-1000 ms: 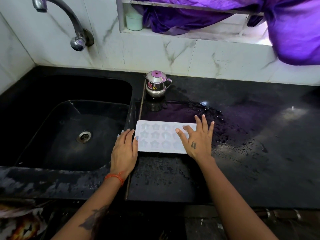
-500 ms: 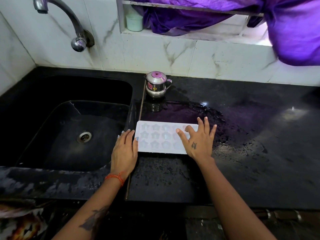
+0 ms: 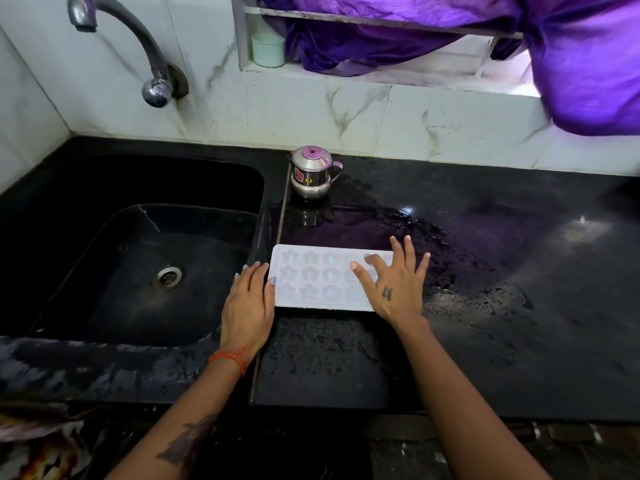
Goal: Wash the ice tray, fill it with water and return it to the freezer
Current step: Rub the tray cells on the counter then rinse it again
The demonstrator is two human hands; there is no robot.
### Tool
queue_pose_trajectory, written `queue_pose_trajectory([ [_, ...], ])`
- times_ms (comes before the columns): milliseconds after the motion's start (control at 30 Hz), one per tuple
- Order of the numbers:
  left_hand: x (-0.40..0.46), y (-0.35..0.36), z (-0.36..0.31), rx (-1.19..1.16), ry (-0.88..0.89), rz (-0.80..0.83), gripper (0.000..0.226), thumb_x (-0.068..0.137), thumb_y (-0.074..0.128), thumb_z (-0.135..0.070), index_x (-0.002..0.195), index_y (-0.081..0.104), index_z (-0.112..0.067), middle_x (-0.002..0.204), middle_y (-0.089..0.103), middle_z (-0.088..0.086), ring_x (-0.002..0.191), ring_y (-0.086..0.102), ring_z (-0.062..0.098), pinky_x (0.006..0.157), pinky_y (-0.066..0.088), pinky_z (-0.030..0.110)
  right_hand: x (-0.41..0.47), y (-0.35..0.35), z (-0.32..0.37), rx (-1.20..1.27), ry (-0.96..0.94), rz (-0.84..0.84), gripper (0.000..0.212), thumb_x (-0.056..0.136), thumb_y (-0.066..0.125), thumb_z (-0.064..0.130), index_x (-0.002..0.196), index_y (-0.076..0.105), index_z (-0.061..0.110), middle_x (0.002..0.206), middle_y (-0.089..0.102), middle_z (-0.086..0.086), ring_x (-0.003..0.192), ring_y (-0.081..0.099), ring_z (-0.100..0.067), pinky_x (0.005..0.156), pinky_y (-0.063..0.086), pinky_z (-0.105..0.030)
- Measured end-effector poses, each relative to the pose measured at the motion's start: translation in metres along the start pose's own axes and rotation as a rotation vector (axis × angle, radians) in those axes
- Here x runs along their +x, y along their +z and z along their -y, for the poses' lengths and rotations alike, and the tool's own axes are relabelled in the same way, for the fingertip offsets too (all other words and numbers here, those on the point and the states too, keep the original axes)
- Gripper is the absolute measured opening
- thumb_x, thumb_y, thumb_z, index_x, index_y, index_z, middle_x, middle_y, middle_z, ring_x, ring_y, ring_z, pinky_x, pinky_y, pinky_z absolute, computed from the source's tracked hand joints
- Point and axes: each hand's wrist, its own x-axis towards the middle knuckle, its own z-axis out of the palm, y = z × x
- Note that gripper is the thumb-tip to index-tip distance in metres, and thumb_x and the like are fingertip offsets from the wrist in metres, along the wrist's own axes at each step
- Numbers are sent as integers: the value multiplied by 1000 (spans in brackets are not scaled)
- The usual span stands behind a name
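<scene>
The ice tray [image 3: 322, 277] is laid flat on the wet black counter [image 3: 485, 306], its star-shaped hollows facing up, just beside the sink [image 3: 145, 271]. Whether the hollows are filled with water cannot be told; they look pale and glossy, nothing more.

The right hand [image 3: 393, 284] is laid over the right end of the tray, its fingers [image 3: 410, 251] spread wide and flat, the thumb stretched across the hollows and the longest fingertips reaching past the far edge. Nothing is pinched. The left hand [image 3: 247, 299] is set against the tray's left end, fingers held close together and extended, the thumb tip touching the tray's edge; the palm is rested on the strip between sink and counter. The tray is thus bracketed from both ends but not lifted.

Beyond the right fingertips a sheet of spilled water [image 3: 398, 223] is seen on the counter, and further back a small steel pot [image 3: 311, 174] is stood. Beyond the left fingertips the sink is seen dark and drained, and the tap [image 3: 138, 46] above it is not running.

Washing and perhaps filling are judged to be done, given the wet counter and the shut tap, though this is not certain. The carrying to the freezer is judged to be left; no freezer is in view.
</scene>
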Motion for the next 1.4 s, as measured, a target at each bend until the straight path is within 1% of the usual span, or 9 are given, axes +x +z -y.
queue_pose_trajectory([
  [167,-1,0,-1,-1,-2,-5,42,100,35,-27,134,48,-5,142,46,13,137,35,27,116,18,34,1,-1,-2,19,1,12,70,85,16,74,123,59,33,156,20,-10,147,-6,-24,114,-10,-56],
  [333,-1,0,-1,2,1,-8,54,95,26,-36,133,49,-5,140,48,14,135,38,29,116,21,37,-1,3,-1,20,-1,-40,78,81,10,75,111,64,27,153,28,-11,147,0,-25,115,-7,-57],
  [467,-1,0,0,3,5,-6,52,96,26,-35,132,50,-6,139,49,13,134,40,28,117,21,36,1,-2,1,5,20,-26,66,89,21,70,113,61,24,154,26,-12,147,0,-25,115,-9,-55],
  [667,0,1,1,-2,5,-2,54,96,23,-38,132,50,-8,139,49,11,134,40,26,117,18,33,3,1,19,77,-92,-171,70,84,18,68,103,64,19,145,41,-16,145,16,-30,115,-3,-56],
  [800,0,0,1,-16,11,6,67,92,14,-50,133,49,-10,141,47,10,136,37,25,117,15,31,4,8,25,34,-147,-132,76,83,13,71,104,68,22,147,39,-14,146,13,-27,115,-8,-54],
  [933,0,0,1,-25,11,7,69,91,14,-52,133,48,-10,141,47,10,137,36,24,116,13,29,1,9,23,35,-161,-91,97,76,-6,79,111,67,27,149,35,-13,146,9,-25,115,-12,-54],
  [1100,0,1,1,-25,7,4,71,90,14,-53,134,47,-9,142,46,10,138,34,24,116,13,28,1,12,23,27,-154,-96,82,83,9,74,110,69,26,147,40,-13,146,13,-26,115,-9,-55],
  [1233,0,1,1,-25,4,-2,72,90,13,-54,134,47,-9,143,45,10,138,34,24,115,12,28,-1,10,23,-19,-132,-84,89,81,-1,75,111,68,28,148,39,-12,146,11,-26,115,-8,-57],
  [1400,1,2,2,-25,-5,-5,71,90,13,-53,134,47,-9,143,46,10,138,33,24,116,11,28,-1,9,24,-56,-98,-67,82,83,4,71,110,67,26,150,35,-13,147,7,-27,114,-9,-57],
])
